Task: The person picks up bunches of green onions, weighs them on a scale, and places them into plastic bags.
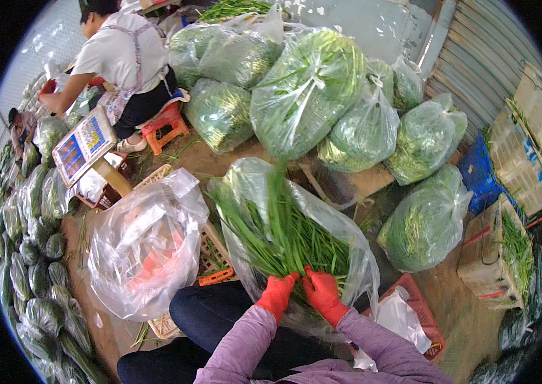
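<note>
Both my hands wear red gloves and sit side by side in front of my lap. My left hand (277,294) is closed round the near ends of a bunch of long green chives (288,233). My right hand (323,292) grips the same bunch just beside it, fingers wrapped inward. The far tips of the bunch stand up and look smeared by motion. Under and around it lies an open clear plastic bag (363,259), with more chives (240,217) spread inside at the left.
Left of the bag, a clear plastic liner (146,256) covers a scale area beside a display panel (84,146). Tied bags of greens (306,89) stand beyond. A red crate (434,320) sits right. A person (124,57) on an orange stool (165,125) works at far left.
</note>
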A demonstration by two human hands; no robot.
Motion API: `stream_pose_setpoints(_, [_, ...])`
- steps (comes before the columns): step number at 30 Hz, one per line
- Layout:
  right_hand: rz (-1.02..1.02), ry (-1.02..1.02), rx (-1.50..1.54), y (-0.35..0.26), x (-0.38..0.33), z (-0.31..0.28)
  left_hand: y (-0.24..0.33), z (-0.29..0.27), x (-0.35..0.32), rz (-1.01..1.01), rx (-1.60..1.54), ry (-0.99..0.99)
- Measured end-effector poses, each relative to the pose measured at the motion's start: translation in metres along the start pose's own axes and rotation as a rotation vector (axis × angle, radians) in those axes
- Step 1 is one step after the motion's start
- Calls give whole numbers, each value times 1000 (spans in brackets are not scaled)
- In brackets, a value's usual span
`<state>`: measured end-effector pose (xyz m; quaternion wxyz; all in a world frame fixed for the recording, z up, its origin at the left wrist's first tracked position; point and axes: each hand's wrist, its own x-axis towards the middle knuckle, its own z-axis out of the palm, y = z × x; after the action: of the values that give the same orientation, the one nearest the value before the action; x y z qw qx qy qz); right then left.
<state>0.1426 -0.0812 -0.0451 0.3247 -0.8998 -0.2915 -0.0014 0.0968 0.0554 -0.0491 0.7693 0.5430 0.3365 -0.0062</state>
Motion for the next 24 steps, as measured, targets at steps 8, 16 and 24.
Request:
stream_pose_setpoints(8, [276,-227,23,4,33,-29,27,6,-9,-268,-50,57])
stream_pose_setpoints(16, [335,-197,-246,16,48,16,27,7,-24,137,1106,-289])
stream_pose_setpoints(24, [482,-127,217,59,98,-60,25,5,-70,185,1684,-873])
